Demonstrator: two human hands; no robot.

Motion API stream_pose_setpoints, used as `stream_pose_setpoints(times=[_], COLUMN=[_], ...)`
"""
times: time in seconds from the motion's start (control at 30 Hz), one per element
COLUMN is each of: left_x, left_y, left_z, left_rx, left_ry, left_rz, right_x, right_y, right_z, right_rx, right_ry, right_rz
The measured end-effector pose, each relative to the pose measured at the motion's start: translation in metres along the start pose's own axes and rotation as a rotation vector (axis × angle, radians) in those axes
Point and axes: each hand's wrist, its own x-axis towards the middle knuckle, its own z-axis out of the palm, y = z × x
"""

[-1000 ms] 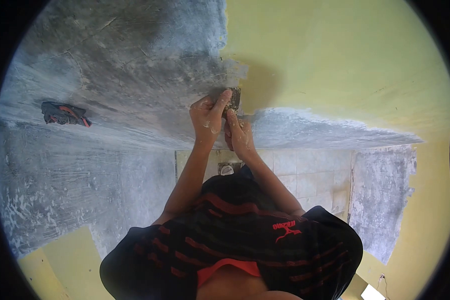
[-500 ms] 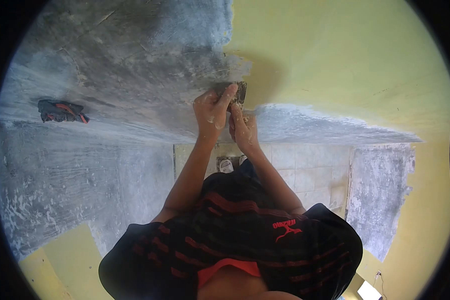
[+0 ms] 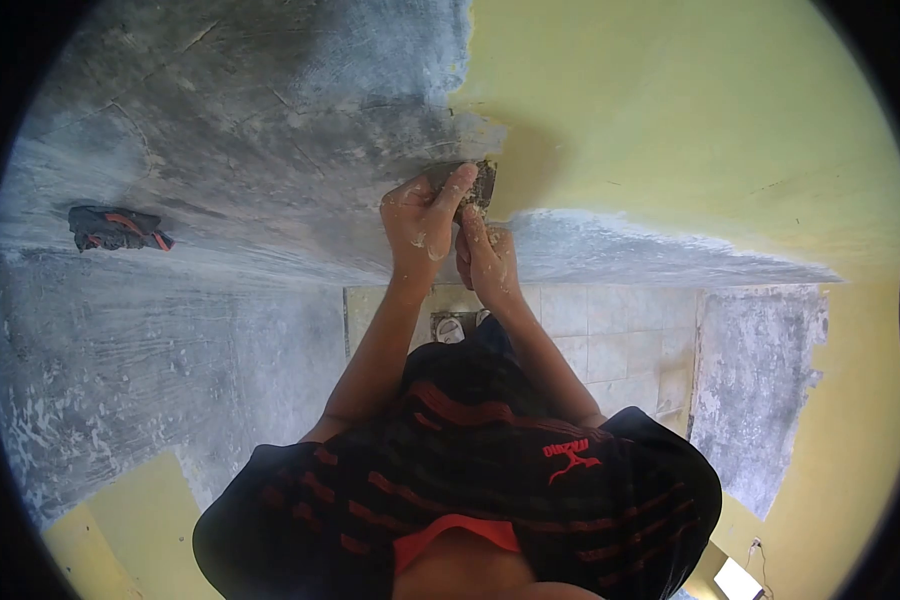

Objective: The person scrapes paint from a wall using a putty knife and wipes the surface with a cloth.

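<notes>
Both my hands are together in front of me, close to the wall. My left hand (image 3: 415,225) is closed with its thumb pressed on a dark flat scraper blade (image 3: 486,185), which has crumbly yellowish residue on it. Just below, my right hand (image 3: 488,262) is closed at the lower end of the same scraper; its handle is hidden by my fingers. Pale flakes cling to both hands. Behind the blade, bare grey plaster (image 3: 300,130) meets yellow-green paint (image 3: 670,120) along a ragged edge.
A crumpled dark cloth (image 3: 120,229) with orange-red stripes lies to the left. Below are pale floor tiles (image 3: 610,345) and my foot (image 3: 450,328). A scraped grey patch (image 3: 755,390) marks the right-hand wall. At lower right is a white object (image 3: 738,580) near a cord.
Hardly anything differs. My left hand has shifted very slightly left, and the view has moved a little. Both hands stay on the scraper.
</notes>
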Motion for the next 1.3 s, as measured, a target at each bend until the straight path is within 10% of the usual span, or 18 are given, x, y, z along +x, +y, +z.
stream_pose_setpoints(times=[0.27,0.93,1.3], left_x=[0.014,0.001,0.008], left_y=[0.035,0.004,-0.008], left_z=[0.009,0.0,0.003], left_rx=[0.023,0.014,0.004], left_ry=[0.024,-0.048,-0.019], left_rz=[0.04,0.018,0.099], right_x=[0.011,-0.004,0.0], right_y=[-0.04,0.001,-0.007], right_z=[0.011,0.0,-0.002], right_rx=[-0.057,0.044,0.064], right_ry=[0.009,0.018,0.005], right_rz=[-0.268,0.023,-0.145])
